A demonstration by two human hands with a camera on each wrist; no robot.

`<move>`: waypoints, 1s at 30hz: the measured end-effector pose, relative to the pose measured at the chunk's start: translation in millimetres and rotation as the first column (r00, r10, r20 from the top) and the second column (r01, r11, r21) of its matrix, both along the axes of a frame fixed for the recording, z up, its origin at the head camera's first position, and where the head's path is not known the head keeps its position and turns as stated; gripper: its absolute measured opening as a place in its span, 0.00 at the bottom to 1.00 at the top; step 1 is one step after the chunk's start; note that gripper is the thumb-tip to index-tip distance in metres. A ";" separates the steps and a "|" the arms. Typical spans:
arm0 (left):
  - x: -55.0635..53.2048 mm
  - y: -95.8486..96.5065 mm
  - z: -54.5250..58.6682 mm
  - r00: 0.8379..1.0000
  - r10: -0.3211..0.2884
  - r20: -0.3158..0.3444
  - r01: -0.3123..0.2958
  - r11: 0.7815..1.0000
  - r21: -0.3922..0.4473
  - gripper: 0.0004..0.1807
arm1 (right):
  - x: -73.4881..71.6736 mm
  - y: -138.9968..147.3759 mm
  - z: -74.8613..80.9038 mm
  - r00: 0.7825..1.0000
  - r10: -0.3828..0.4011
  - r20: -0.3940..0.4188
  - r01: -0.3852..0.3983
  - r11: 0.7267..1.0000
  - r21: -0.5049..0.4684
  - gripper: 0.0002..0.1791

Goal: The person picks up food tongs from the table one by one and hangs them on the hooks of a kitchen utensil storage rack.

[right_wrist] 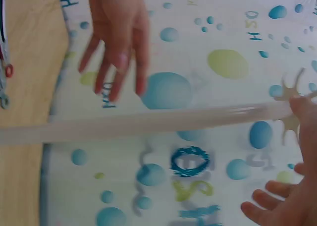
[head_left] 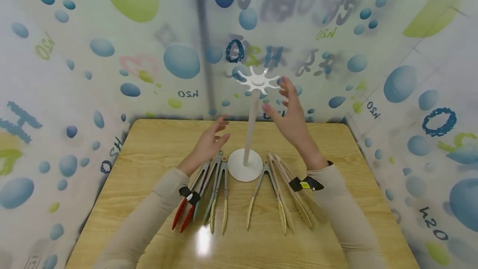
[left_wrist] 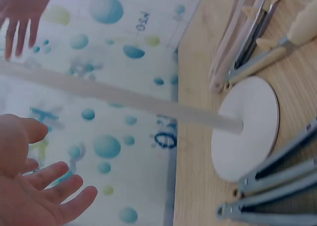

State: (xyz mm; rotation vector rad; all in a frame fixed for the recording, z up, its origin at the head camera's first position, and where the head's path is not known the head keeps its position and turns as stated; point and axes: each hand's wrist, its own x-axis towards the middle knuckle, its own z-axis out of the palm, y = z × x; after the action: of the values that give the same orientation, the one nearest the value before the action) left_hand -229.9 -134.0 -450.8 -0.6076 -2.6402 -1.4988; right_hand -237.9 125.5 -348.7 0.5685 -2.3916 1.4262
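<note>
A white stand rises from a round base [head_left: 236, 173] on the table, with a slim pole [head_left: 251, 123] and a ring of curved hooks [head_left: 258, 79] at its top. My left hand [head_left: 207, 144] hovers left of the pole, fingers spread and holding nothing. To the right, my right hand [head_left: 293, 117] is raised near the hooks with its fingers loosely bent; whether it touches them I cannot tell. Red-tipped tongs [head_left: 188, 219], blue-grey tongs [head_left: 207, 211] and cream-tipped tongs [head_left: 225, 215] lie left of the base. Right of it lie more cream-tipped tongs [head_left: 280, 211] and beige tongs [head_left: 298, 202].
The wooden table [head_left: 157, 144] is enclosed by curtain-like walls [head_left: 149, 74] printed with bubbles and lettering. Its back edge runs along the rear wall, close behind the stand. The forearms reach over the outer tongs and partly cover them.
</note>
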 end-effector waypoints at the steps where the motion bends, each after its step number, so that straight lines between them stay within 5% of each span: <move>1: 1.0 -7.3 -0.5 1.000 0.024 0.004 -0.023 1.000 -0.002 0.35 | 0.7 2.6 6.2 0.999 0.003 -0.049 -0.002 1.000 0.010 0.46; 8: 8.6 -44.5 -20.4 0.987 0.143 0.070 -0.138 0.988 -0.074 0.34 | -0.5 3.6 41.5 0.926 0.113 -0.359 -0.051 0.983 0.178 0.45; 16: 25.1 -65.3 -55.1 0.968 0.202 0.153 -0.162 0.958 -0.238 0.30 | -3.0 0.6 59.4 0.903 0.219 -0.369 -0.096 0.941 0.325 0.37; 24: 35.4 -66.7 -93.4 0.930 0.312 0.196 -0.199 0.872 -0.448 0.28 | -3.9 0.8 59.4 0.903 0.229 -0.364 -0.068 0.912 0.405 0.29; 30: 38.6 -65.9 -110.6 0.924 0.351 0.152 -0.228 0.825 -0.517 0.25 | -4.3 -1.6 58.4 0.904 0.235 -0.358 -0.074 0.909 0.409 0.25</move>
State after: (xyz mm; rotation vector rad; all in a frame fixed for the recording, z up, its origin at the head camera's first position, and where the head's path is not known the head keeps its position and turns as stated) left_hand -191.4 -199.9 -561.4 -0.0091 -3.1412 -0.8579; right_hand -242.2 123.9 -290.2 1.0627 -2.3248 0.7746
